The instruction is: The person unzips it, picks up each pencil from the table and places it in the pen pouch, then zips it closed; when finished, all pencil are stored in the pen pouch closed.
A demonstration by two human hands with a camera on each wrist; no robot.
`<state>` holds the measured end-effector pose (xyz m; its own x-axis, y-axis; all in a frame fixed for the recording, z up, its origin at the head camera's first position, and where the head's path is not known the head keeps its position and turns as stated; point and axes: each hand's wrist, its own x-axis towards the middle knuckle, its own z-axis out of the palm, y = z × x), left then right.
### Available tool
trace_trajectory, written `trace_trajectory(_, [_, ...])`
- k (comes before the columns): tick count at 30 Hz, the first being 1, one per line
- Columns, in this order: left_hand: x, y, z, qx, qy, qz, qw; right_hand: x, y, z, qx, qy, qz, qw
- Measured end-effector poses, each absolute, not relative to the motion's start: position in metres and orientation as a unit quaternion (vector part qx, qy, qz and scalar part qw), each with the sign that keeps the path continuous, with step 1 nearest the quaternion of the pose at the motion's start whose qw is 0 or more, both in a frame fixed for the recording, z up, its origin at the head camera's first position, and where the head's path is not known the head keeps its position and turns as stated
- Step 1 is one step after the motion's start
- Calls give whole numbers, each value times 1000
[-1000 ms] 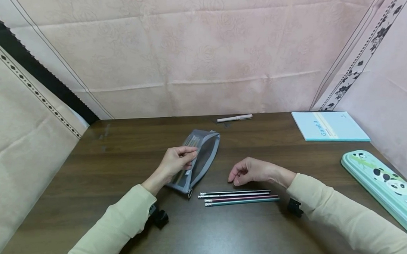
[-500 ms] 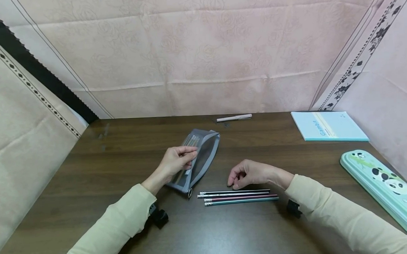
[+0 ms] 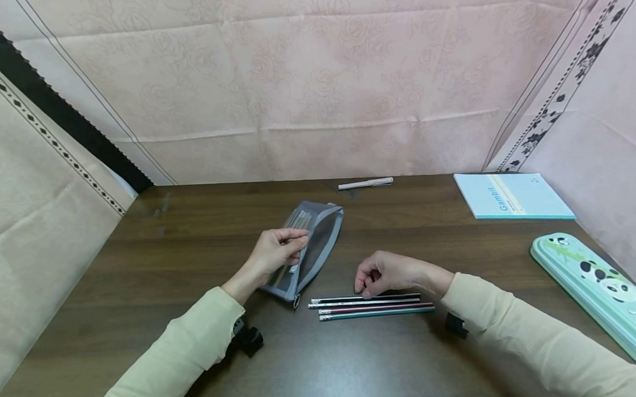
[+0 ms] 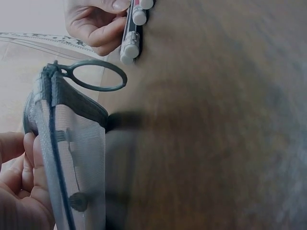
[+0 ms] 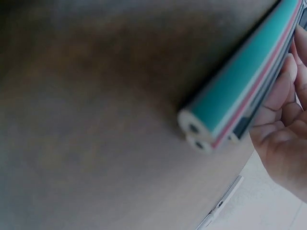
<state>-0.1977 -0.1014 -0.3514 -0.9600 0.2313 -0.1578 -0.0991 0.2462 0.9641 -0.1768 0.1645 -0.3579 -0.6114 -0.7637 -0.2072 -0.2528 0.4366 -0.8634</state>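
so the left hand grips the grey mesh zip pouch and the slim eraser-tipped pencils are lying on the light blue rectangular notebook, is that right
Not quite: the slim eraser-tipped pencils lie on the dark brown wooden table, apart from the light blue rectangular notebook, as the head view shows. The left hand does grip the grey mesh zip pouch.

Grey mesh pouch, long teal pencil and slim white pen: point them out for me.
Grey mesh pouch [image 3: 328, 250], head view: curved opening rim.
Long teal pencil [image 5: 240, 72], right wrist view: middle of its barrel.
Slim white pen [image 3: 365, 184], head view: mid-body.
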Motion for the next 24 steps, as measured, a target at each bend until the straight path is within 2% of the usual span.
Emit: trace_trajectory(24, [-198,-101,-353,42,779,612,132,-171,156,-350,-360,839,-318,256])
